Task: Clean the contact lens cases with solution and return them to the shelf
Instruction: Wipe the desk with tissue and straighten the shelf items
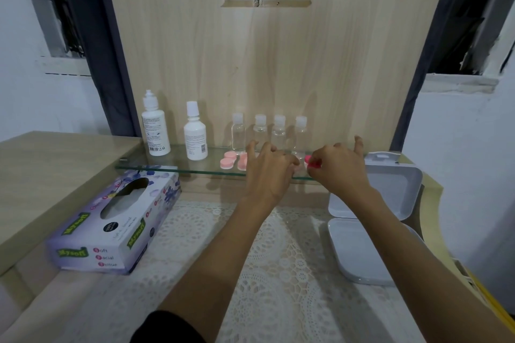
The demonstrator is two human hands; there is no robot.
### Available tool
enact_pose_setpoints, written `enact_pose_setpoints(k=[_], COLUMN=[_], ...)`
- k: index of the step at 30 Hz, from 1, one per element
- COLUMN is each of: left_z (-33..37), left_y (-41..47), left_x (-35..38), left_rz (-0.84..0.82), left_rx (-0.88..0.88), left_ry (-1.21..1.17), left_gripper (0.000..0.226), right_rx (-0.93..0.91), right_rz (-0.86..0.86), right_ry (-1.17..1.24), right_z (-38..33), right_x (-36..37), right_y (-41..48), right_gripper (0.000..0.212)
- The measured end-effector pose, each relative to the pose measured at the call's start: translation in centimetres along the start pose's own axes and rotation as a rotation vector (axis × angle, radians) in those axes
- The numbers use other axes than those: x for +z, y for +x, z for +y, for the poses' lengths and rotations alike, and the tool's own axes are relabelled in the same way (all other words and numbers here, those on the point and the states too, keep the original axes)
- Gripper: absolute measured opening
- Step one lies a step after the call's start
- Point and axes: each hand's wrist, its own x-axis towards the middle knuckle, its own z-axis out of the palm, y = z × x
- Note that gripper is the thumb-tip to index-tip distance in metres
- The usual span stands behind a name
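Observation:
A glass shelf (167, 168) runs along the wooden back panel. On it lie two pale pink contact lens cases (228, 160), (242, 161), left of my hands. My left hand (269, 172) hovers over the shelf with its fingers curled; a pale pink piece shows at its fingertips, mostly hidden. My right hand (338, 168) pinches a bright pink lens case (311, 162) at the shelf's front edge. Two white solution bottles (155, 125), (195, 133) stand on the shelf's left part.
Several small clear bottles (260, 129) with white caps stand at the back of the shelf. A purple tissue box (111, 223) lies on the table at left. An open white plastic box (373, 203) sits at right. A lace cloth (278, 273) covers the table.

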Motion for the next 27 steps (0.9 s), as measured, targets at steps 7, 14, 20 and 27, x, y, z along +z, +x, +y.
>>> enact_pose_setpoints(k=[7, 14, 20, 27], left_z=[0.0, -2.3, -4.1, -3.6], left_y=[-0.1, -0.4, -1.1, -0.8], left_x=[0.1, -0.3, -0.7, -0.5], left_rz=[0.025, 0.019, 0.027, 0.072], left_rx=[0.003, -0.045, -0.052, 0.008], left_ry=[0.000, -0.010, 0.026, 0.048], left_gripper=[0.023, 0.037, 0.036, 0.026], right_rx=[0.000, -0.079, -0.197, -0.195], right_rz=[0.006, 0.091, 0.073, 0.039], right_ry=[0.009, 0.079, 0.098, 0.082], right_z=[0.1, -0.2, -1.7, -1.8], right_x=[0.3, 0.5, 0.9, 0.8], right_y=[-0.1, -0.6, -0.4, -0.3], right_gripper=[0.017, 0.029, 0.025, 0.024])
